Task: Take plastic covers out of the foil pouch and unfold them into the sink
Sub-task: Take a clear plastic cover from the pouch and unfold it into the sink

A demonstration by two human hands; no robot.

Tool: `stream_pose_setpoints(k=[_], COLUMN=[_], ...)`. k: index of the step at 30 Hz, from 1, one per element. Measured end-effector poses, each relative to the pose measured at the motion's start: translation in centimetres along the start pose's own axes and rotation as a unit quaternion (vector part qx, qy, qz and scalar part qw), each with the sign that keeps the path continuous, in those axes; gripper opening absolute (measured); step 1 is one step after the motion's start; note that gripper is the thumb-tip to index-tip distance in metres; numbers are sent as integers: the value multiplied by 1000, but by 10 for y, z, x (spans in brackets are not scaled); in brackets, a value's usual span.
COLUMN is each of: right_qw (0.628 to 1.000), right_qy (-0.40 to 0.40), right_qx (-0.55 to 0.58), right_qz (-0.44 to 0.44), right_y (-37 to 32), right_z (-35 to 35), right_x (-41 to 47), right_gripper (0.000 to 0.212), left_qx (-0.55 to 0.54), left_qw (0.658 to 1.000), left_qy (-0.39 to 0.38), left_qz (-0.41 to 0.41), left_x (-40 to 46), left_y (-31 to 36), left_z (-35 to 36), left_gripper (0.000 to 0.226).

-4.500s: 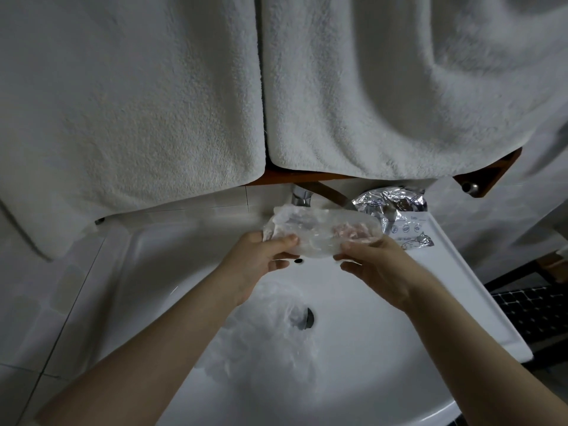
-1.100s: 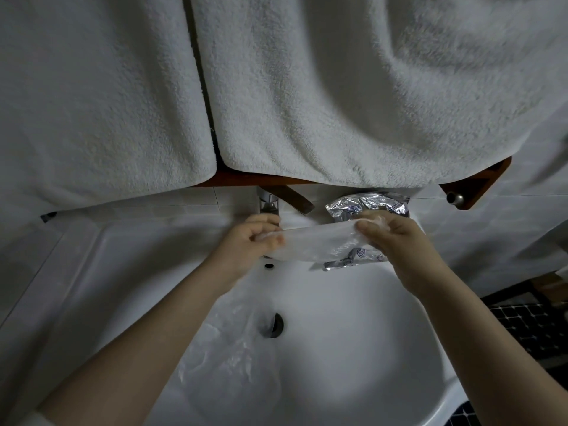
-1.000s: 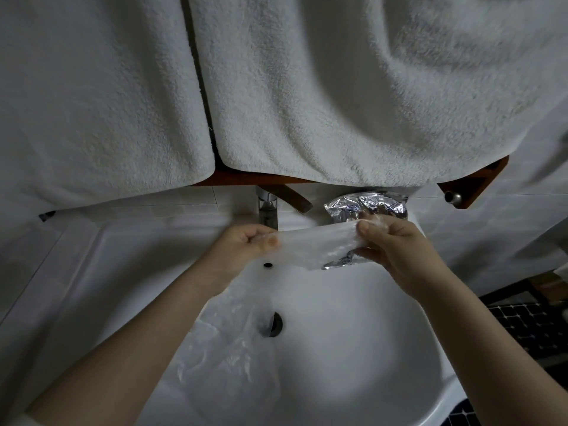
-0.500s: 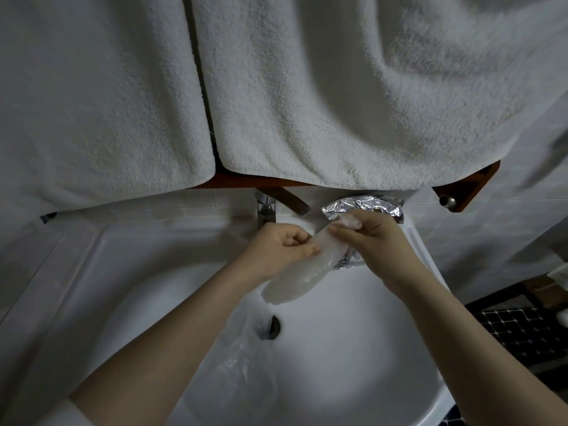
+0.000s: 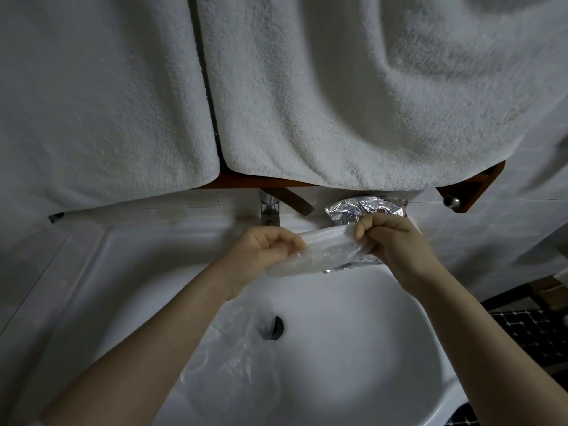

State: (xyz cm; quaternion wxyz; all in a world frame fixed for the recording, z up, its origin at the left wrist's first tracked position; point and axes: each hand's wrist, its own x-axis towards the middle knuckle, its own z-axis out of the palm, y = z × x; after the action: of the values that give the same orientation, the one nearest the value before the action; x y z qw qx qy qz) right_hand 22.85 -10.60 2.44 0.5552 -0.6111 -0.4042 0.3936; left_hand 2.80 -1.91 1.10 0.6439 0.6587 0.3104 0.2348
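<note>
- the step in hand was unfolding: a folded plastic cover (image 5: 325,252) was held above the sink (image 5: 353,348), the left hand (image 5: 264,250) pinching one end, the right hand (image 5: 390,238) pinching the other.
- one unfolded cover (image 5: 233,345) already lay in the basin beside the drain (image 5: 273,327).
- the foil pouch (image 5: 365,207) sat on the back rim, behind the right hand.
- next, likely: pull the ends apart, then drop it in.

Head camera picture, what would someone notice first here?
Two hands, left and right, stretch a folded clear cover between them over the back of the white sink. Another cover lies spread in the basin beside the drain. Big white towels hang overhead.
</note>
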Motion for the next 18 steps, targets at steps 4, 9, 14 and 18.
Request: stream_pose_setpoints(k=[4,9,14,18], right_qw=[999,993,984,971], right_qy=[13,5,-15,-21], right_qx=[-47,-117,-176,-237], right_qz=[7,25,23,24], right_y=[6,14,14,16], right_z=[10,13,7,5], right_x=[1,-2,-6,-8], right_gripper=[32,18,21,21], left_qx=[23,124,189,222], left_qw=[997,987,981,975], left_qy=[73,99,35,-4], left_qz=[-26,-23,-33,-30], left_x=[5,10,7,5], left_y=[-1,-15,-15,-14], left_z=[7,17,10,6], left_gripper=[18,29,34,31])
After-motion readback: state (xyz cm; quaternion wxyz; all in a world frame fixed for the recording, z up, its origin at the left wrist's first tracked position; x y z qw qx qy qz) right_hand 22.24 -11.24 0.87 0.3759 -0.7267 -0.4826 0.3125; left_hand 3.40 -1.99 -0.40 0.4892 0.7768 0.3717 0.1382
